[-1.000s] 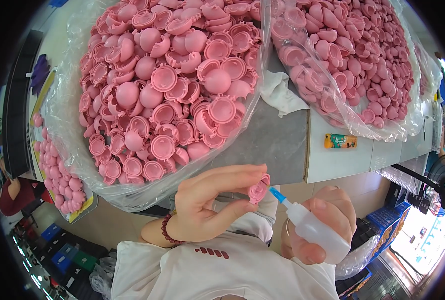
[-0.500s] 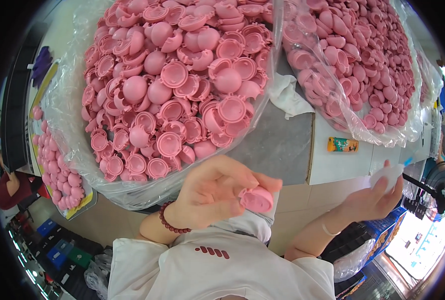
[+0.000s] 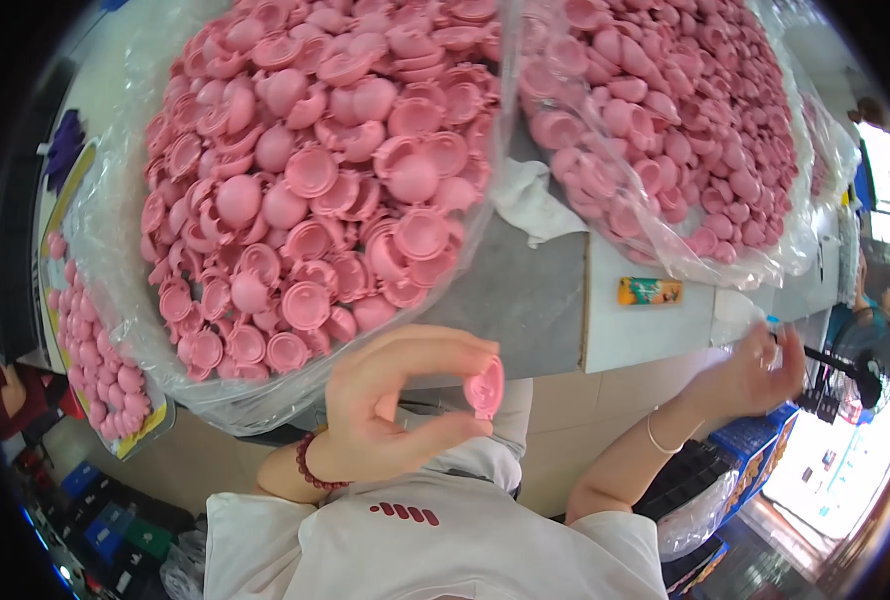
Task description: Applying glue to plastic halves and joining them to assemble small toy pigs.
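Observation:
My left hand (image 3: 390,395) pinches a small pink plastic half shell (image 3: 484,388) on edge between thumb and forefinger. Its hollow, ribbed side partly shows. Over at the right, my right hand (image 3: 765,372) is raised with fingers curled but apart, slightly blurred, and nothing shows in it. Just beyond its fingertips, at the table's edge, is a white squeeze bottle (image 3: 735,308) with a blue tip. In front of my left hand, a clear plastic bag (image 3: 255,405) lies open around a large heap of pink half shells (image 3: 310,172).
A second bag of pink shells (image 3: 665,110) fills the far right. Between the bags lies a crumpled white cloth (image 3: 537,205), with an orange and green packet (image 3: 650,291) nearer me. More pink pieces (image 3: 95,350) rest on a tray at left. A black fan (image 3: 860,360) stands at right.
My right hand has let go of the white bottle, now at the table's edge. My left hand has turned the pink shell onto its edge. The whole view has shifted slightly.

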{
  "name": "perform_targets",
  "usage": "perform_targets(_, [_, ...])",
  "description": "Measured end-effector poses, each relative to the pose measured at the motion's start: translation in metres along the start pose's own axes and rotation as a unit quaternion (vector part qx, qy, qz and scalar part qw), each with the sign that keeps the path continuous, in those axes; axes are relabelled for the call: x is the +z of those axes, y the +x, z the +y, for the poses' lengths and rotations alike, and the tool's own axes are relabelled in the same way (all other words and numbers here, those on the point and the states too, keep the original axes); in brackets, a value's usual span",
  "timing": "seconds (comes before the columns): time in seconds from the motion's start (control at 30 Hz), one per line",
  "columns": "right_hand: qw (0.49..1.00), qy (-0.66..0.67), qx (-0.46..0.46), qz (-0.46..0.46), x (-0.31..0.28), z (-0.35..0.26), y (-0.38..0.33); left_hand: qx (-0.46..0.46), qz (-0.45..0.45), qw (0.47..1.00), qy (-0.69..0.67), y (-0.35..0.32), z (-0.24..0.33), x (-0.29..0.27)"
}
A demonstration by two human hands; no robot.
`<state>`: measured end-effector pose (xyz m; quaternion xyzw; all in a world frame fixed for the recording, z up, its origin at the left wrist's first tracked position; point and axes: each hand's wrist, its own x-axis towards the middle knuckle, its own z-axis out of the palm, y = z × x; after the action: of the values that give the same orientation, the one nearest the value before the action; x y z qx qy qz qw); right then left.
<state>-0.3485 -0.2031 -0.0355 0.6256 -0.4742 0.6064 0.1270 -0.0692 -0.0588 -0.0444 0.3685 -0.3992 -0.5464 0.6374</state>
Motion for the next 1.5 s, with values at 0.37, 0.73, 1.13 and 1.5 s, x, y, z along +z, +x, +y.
perform_targets(0.37, [0.852, -0.008, -0.056, -0.52, 0.077, -0.03, 0.038, -0.016, 0.011, 0.999, 0.032, -0.007, 0.003, 0.003])
perform_targets(0.73, [0.897, 0.057, 0.044, -0.437, 0.062, -0.048, 0.034, 0.003, 0.03, 0.999, 0.029, -0.013, 0.006, -0.009])
perform_targets(1.13, [0.754, 0.102, 0.115, -0.639, 0.023, -0.114, -0.023, -0.019, 0.02, 0.999, -0.041, -0.007, 0.009, -0.012])
perform_targets(1.5, [0.821, 0.198, 0.027, -0.534, 0.028, -0.125, -0.033, -0.046, 0.044, 0.997, -0.036, -0.005, 0.001, -0.003])
